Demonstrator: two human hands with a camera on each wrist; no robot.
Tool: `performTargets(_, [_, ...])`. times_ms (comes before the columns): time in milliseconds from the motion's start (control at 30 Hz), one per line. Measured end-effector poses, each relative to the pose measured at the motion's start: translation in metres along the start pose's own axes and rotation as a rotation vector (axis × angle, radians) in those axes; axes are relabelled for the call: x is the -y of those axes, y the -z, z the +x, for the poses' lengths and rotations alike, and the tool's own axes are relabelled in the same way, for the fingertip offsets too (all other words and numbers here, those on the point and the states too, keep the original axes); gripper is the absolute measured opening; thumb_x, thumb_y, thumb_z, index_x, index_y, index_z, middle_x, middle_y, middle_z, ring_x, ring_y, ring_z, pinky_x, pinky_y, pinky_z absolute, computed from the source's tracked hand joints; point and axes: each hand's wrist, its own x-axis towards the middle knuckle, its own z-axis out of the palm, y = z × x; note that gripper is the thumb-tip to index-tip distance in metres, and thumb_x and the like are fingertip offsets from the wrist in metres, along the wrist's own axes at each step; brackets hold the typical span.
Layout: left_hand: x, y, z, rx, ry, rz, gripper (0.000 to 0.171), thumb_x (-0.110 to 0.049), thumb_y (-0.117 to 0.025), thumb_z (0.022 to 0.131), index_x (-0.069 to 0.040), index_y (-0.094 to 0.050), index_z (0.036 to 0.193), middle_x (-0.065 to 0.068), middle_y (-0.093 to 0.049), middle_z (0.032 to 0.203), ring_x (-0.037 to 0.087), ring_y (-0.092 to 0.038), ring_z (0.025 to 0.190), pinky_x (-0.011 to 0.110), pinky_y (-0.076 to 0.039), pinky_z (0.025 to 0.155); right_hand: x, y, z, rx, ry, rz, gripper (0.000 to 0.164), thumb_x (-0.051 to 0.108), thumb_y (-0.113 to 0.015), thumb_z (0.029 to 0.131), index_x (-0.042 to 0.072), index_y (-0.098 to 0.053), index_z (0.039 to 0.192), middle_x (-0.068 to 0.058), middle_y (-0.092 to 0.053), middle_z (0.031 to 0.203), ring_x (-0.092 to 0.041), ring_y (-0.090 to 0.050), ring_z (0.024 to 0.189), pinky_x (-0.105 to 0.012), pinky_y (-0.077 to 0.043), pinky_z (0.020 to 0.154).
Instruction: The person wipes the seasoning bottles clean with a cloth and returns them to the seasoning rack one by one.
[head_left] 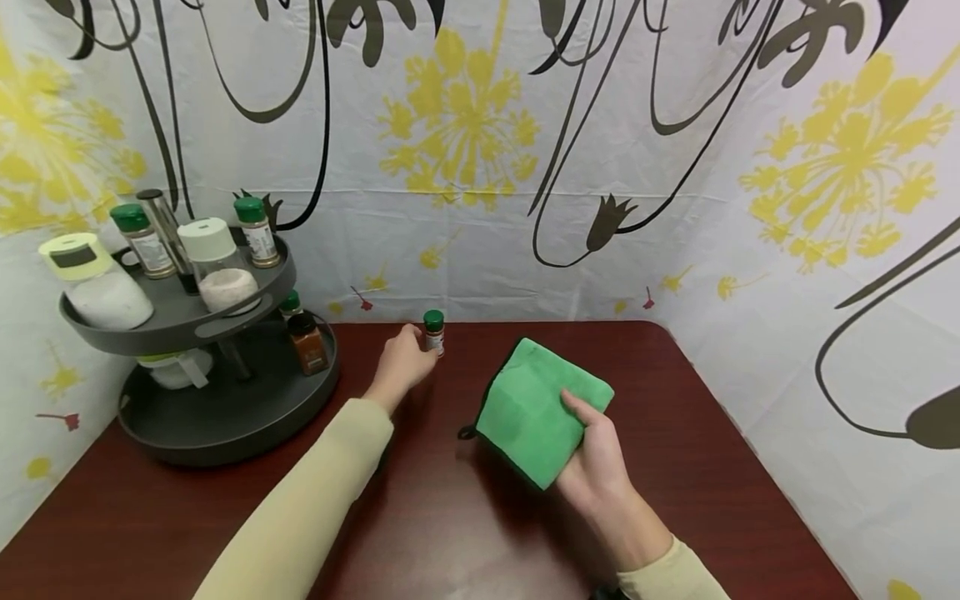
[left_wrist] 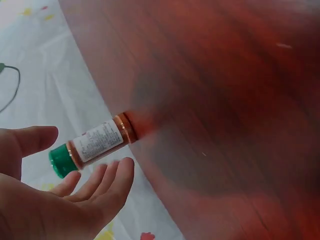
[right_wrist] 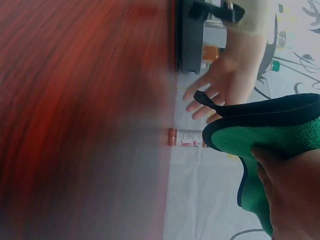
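Nearest me, the right hand [head_left: 603, 471] has a firm hold of a folded green cloth [head_left: 536, 412], thumb laid across its face, so that grip is done. Farther left on the surface [head_left: 690, 475], the two-tier turntable [head_left: 217, 456] carries, on its upper tier, two green-capped spice jars [head_left: 259, 238]. Beyond, the left hand [head_left: 403, 367] reaches out, thumb and fingers spread well apart, gripping nothing; I can't tell whether a fingertip grazes the spice bottle [left_wrist: 98, 142] just beside it. That bottle stands upright near the surface's back edge, before the floral wall covering [head_left: 480, 283]. I judge this an early stage: cloth in hand, bottle not yet gripped, cloth and bottle apart.
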Motion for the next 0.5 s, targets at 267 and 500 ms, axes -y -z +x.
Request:
performTargets(267, [-0.013,-0.017,0.021,-0.091,0.033,-0.023,0.08,-0.037,-0.071,0.088,-0.001,-0.029,0.146,0.023,-0.052,0.134,0.04,-0.053,0.124,0.052,-0.048,0.101,-0.001,0.001,-0.002,-0.001,0.004,-0.001,0.044,0.024,-0.045,0.104,0.022,-0.033,0.145,0.005,-0.043,0.147,-0.013,-0.045,0.136,-0.034,-0.04,0.112])
performTargets(500, [-0.015,-0.032,0.026,-0.134,0.081,-0.075,0.082,-0.039,-0.069,0.09,-0.003,-0.026,0.15,0.023,-0.053,0.135,0.04,-0.054,0.124,0.052,-0.048,0.101,-0.002,0.003,-0.003,-0.019,0.002,0.003,0.042,0.024,-0.045,0.103,0.022,-0.035,0.144,0.004,-0.047,0.143,-0.013,-0.049,0.131,-0.034,-0.041,0.111])
